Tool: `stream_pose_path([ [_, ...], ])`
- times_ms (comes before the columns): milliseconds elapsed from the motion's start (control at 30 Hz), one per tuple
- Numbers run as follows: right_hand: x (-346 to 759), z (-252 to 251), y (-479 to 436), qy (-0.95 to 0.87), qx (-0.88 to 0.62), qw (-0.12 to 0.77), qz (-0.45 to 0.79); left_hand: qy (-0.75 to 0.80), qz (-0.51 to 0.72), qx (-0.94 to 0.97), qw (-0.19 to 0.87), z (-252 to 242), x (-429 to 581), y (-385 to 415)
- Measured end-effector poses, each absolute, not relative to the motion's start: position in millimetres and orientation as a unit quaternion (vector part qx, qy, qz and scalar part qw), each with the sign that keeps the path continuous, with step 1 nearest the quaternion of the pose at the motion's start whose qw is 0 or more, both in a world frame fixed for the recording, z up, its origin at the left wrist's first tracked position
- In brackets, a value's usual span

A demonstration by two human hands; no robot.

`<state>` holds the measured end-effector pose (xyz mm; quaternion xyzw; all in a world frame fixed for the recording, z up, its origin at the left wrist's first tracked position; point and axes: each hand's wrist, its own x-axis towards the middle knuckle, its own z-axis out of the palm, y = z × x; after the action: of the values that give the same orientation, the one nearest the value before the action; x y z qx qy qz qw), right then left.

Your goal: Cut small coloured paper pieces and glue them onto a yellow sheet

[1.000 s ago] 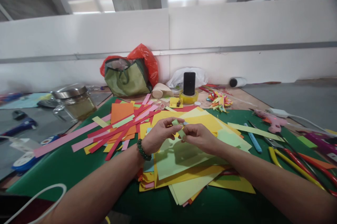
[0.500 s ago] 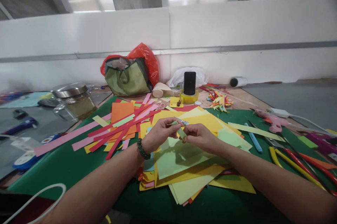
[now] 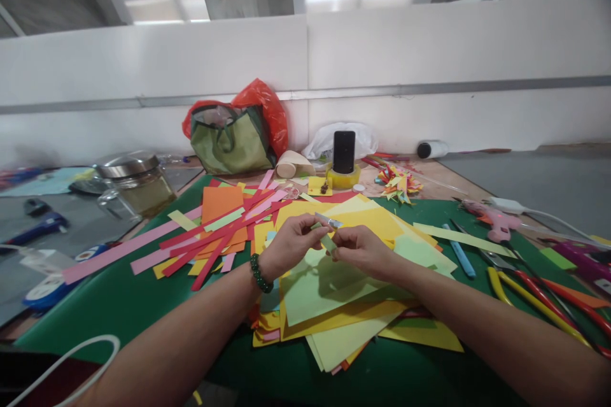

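Note:
A small pale green paper strip (image 3: 328, 244) is pinched between my two hands above the paper stack. My left hand (image 3: 294, 244), with a dark green bead bracelet at the wrist, is closed on its upper end. My right hand (image 3: 366, 253) has closed fingertips at the strip's lower right end. A thin silvery piece (image 3: 334, 223) shows just above the left fingertips; its kind and which fingers touch it I cannot make out. Below both hands lies a light green sheet (image 3: 315, 295) on top of yellow sheets (image 3: 334, 323).
Red, pink and orange paper strips (image 3: 217, 248) lie to the left, near a lidded glass jar (image 3: 138, 187). A phone (image 3: 344, 151) stands on a yellow tape roll. To the right are a light blue pen-like tool (image 3: 461, 251), red-handled pliers (image 3: 539, 295) and a pink glue gun (image 3: 499, 219).
The green strip has tilted slightly and less of it shows between my fingers. Both hands stay in nearly the same place.

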<state>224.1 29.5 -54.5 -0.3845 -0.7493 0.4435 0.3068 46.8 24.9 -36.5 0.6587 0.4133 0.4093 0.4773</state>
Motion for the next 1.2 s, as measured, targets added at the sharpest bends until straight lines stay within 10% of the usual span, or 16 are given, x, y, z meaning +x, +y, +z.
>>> stream_pose_path([
  [800, 219, -51, 22, -0.688, -0.382, 0.426, 0.447, 0.43, 0.495, 0.554, 0.513, -27, 43, 28],
  [1067, 260, -25, 43, -0.796, -0.421, 0.346, 0.264, 0.386, 0.472, 0.619, 0.494, -20, 27, 37],
  [1200, 288, -16, 59, -0.828, -0.519, 0.158, 0.141, 0.352, 0.472, 0.659, 0.468, -14, 19, 39],
])
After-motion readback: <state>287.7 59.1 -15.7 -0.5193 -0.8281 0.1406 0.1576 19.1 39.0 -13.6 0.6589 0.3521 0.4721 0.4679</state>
